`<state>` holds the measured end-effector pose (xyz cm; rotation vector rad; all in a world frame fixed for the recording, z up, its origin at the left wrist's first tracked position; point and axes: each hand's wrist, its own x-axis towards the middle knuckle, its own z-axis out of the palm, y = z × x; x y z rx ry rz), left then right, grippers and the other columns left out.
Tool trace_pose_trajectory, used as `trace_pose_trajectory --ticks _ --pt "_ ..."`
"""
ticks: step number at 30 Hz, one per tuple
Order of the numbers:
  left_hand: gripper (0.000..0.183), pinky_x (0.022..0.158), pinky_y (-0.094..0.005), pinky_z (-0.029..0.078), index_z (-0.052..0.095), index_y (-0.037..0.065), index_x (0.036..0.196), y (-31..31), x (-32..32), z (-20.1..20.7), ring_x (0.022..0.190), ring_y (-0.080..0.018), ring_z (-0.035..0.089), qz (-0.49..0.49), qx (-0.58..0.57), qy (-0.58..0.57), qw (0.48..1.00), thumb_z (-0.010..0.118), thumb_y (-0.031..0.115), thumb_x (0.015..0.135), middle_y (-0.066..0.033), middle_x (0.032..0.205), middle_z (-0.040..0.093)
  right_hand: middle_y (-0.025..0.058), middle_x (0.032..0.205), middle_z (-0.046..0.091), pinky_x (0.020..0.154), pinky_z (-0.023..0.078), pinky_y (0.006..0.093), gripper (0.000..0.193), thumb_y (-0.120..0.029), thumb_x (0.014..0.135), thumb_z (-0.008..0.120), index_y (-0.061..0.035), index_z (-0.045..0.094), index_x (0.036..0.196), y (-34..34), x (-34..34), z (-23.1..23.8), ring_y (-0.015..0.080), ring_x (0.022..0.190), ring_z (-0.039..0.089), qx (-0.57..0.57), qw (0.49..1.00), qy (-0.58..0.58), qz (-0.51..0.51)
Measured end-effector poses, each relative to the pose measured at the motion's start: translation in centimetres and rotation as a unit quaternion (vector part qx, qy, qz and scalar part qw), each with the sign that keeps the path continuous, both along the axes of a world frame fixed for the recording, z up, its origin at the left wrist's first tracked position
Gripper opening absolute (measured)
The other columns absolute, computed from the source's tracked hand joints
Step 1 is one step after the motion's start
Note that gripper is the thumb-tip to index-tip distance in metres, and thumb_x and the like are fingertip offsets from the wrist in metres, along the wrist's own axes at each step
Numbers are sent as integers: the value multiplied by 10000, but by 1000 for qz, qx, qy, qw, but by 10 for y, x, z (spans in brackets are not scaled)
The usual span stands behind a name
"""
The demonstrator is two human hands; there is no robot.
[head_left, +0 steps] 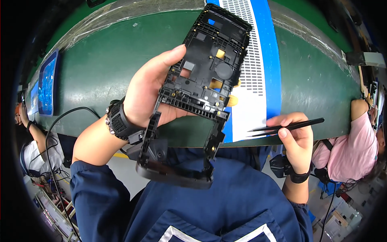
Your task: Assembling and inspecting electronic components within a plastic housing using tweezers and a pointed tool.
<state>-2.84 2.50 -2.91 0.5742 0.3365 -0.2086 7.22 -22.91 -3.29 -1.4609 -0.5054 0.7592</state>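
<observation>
My left hand (pixel 147 86) grips a black plastic device housing (pixel 207 60), tilted, its ribbed inner side facing up. Its open frame end hangs toward my body, and the fingers behind it show yellow fingertip covers (pixel 232 101). Two small grey square pads (pixel 188 65) and a round dark disc sit on the inner face. My right hand (pixel 296 139) pinches black tweezers (pixel 296 126), whose tips point left, slightly apart, over a white sheet (pixel 246 121). That sheet carries rows of small dark rectangular pieces and lies on a blue strip (pixel 273 80).
A green mat (pixel 100 60) covers the workbench. At its left stands a blue tray (pixel 49 84) with shiny contents. A black cable (pixel 60 117) runs from my left wrist strap. Other people sit at both sides, one in a pink top (pixel 352 149) at the right.
</observation>
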Motion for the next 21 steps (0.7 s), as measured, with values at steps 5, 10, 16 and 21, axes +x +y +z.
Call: trace_pose_trajectory --ticks 5,10,16,21 --pt "576 833 -497 415 220 32 1292 -7 0 -5 1056 -383 447 15 34 -2 999 257 419 866 -250 1217 370 155 852 577 692 479 246 182 42 771 514 12 408 916 6 11 11 146 770 573 -56 996 40 47" --pt "574 655 -451 514 223 34 1284 2 -1 -7 993 -371 498 -27 57 11 998 241 430 869 -243 1191 396 160 795 581 612 461 230 223 21 786 510 -5 351 941 35 23 20 120 655 553 -16 1000 -14 -16" --pt "578 631 -434 527 230 27 1274 0 -2 -9 966 -351 521 -20 82 17 996 223 441 871 -252 1155 422 88 672 556 612 465 221 170 -5 808 501 -11 373 920 72 48 -1 107 607 553 1 998 -58 -25" --pt "593 636 -401 529 234 17 1269 1 -3 -12 940 -354 536 -30 78 1 997 214 455 869 -269 1134 433 75 643 551 621 473 224 168 -8 806 505 -12 376 914 75 52 -9 104 599 556 -13 998 -59 -10"
